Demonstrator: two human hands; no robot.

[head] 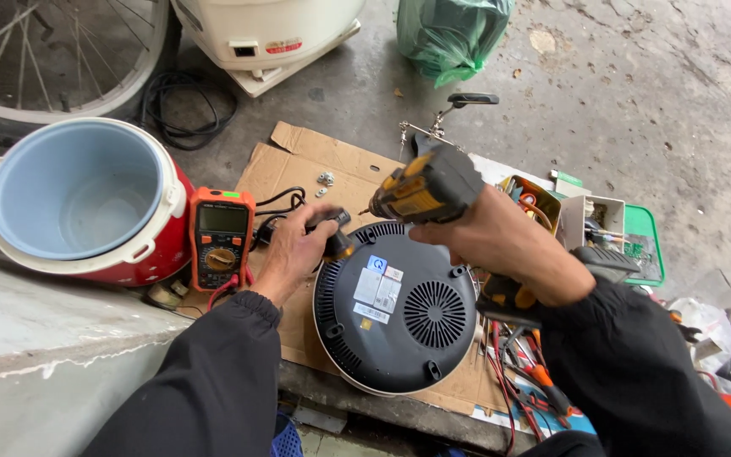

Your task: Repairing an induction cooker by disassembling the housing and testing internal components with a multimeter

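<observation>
Right hand [501, 241] wrapped around a yellow-black drill [425, 188], its bit aimed at the upper-left rim of the round black cooker base [395, 309]. Left hand [294, 250] closed on that same rim, perhaps pinching a small dark part under the bit, too hidden to tell. Base lay underside up on cardboard [315, 156]. Left of the base, an orange multimeter [222, 237]; farther left, an open red rice cooker [86, 199]. Right of the base, loose tools [543, 385].
</observation>
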